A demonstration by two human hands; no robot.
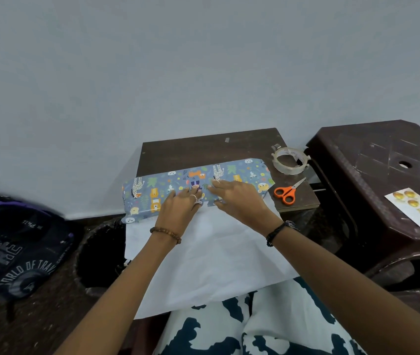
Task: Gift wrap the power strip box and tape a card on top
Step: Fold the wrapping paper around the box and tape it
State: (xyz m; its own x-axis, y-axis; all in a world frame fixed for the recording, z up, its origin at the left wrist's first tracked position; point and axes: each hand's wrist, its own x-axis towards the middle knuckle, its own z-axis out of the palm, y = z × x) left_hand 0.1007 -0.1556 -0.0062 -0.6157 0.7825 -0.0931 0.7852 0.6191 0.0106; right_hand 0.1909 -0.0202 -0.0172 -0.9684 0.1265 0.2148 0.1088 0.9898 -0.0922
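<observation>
Two flat, unclenched hands, left hand and right hand, press the wrapped box; backpack reads "WORLD OF TRAV".

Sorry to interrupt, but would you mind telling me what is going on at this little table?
A person is gift wrapping a long box in animal-print paper on a small dark table. The left hand and right hand press flat on the paper's seam on top. The tape roll and orange scissors lie to the right, and the card waits on the brown stool.
</observation>
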